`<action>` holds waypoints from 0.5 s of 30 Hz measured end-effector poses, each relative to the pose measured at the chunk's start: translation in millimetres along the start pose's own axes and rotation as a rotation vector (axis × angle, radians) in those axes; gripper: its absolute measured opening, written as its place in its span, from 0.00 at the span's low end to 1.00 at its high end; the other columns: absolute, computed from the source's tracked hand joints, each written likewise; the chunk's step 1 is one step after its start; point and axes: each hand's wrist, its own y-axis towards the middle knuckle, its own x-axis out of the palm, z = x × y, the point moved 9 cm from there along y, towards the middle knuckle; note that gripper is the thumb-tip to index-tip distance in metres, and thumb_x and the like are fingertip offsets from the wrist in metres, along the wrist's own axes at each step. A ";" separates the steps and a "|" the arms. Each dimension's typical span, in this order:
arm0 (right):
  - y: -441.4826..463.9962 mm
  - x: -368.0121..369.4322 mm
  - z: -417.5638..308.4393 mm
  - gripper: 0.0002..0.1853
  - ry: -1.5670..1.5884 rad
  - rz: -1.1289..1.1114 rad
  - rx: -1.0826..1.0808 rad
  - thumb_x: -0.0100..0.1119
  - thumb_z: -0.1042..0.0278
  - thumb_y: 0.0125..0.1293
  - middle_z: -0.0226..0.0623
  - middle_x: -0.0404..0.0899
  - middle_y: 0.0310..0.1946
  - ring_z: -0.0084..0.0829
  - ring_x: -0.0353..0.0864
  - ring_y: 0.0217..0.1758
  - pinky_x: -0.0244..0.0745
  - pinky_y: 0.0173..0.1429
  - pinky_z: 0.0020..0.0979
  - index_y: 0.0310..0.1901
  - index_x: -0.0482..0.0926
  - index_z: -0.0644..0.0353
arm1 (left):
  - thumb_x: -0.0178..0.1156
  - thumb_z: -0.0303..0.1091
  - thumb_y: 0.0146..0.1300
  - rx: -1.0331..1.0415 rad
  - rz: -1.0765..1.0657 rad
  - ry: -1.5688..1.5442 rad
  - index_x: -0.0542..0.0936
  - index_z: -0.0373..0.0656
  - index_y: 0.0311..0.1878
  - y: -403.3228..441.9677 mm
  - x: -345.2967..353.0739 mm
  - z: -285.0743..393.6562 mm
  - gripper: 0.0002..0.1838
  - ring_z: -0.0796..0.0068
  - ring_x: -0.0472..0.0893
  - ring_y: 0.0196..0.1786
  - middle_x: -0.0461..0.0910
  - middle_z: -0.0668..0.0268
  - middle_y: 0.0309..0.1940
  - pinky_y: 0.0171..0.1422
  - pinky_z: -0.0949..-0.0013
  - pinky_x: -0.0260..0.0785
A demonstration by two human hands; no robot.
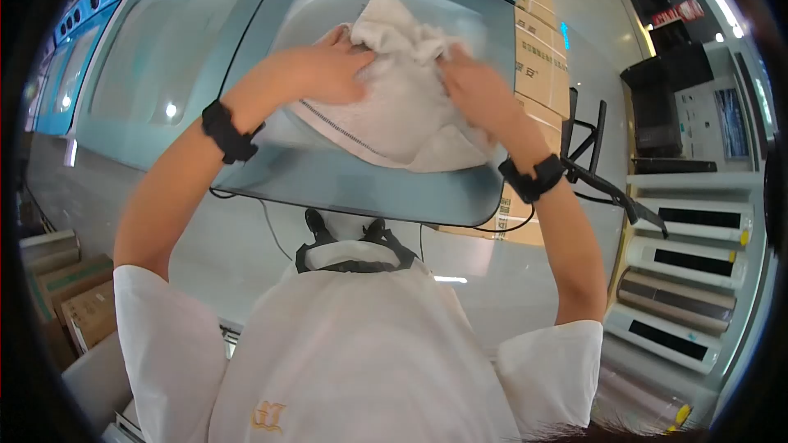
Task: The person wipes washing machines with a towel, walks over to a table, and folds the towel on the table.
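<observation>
A crumpled white towel [394, 111] with a dark stitched edge lies on the grey-blue glass lid [271, 176] of a washing machine. At its left side, my left hand [332, 70] is closed on the cloth, the fingers partly tucked into a fold. My right hand [474, 86] grips the towel's right side, its fingers bent into the bunched fabric and somewhat blurred. Between both hands, the upper part of the towel is gathered into a raised peak. Each wrist wears a black band.
Another lidded machine section [164, 74] adjoins on the left, with a blue machine [66, 74] beyond it. Stacked cardboard boxes [538, 66] stand close on the right, near a black metal frame [595, 164]. White air-conditioner units [694, 258] line the right wall.
</observation>
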 end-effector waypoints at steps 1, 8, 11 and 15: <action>-13.4 0.7 -12.0 0.18 -0.012 0.105 -0.085 0.57 0.65 0.73 0.56 0.72 0.73 0.51 0.81 0.67 0.81 0.63 0.46 0.62 0.80 0.56 | 0.69 0.53 0.66 0.012 0.011 0.056 0.63 0.47 0.82 -6.6 -1.1 4.4 0.46 0.38 0.43 0.88 0.54 0.50 0.85 0.87 0.44 0.52; -79.8 -26.5 7.6 0.16 -0.045 0.252 -0.210 0.54 0.65 0.77 0.55 0.75 0.70 0.57 0.82 0.60 0.82 0.57 0.48 0.62 0.82 0.54 | 0.71 0.54 0.64 0.251 0.078 0.084 0.65 0.45 0.81 -3.7 8.3 4.9 0.47 0.39 0.45 0.87 0.58 0.51 0.83 0.86 0.43 0.55; -24.8 -18.9 63.8 0.15 -0.003 0.258 -0.031 0.54 0.65 0.77 0.56 0.81 0.61 0.59 0.83 0.53 0.80 0.54 0.51 0.60 0.82 0.56 | 0.72 0.56 0.62 0.107 0.067 -0.017 0.65 0.47 0.81 31.3 -10.0 0.3 0.48 0.40 0.47 0.87 0.60 0.51 0.82 0.86 0.43 0.55; 36.4 -13.7 60.4 0.16 0.108 0.181 0.021 0.52 0.62 0.78 0.57 0.84 0.52 0.59 0.83 0.51 0.78 0.57 0.53 0.58 0.82 0.58 | 0.71 0.57 0.62 0.007 0.081 0.039 0.65 0.48 0.81 69.0 -27.3 8.8 0.48 0.41 0.48 0.87 0.60 0.52 0.82 0.86 0.47 0.55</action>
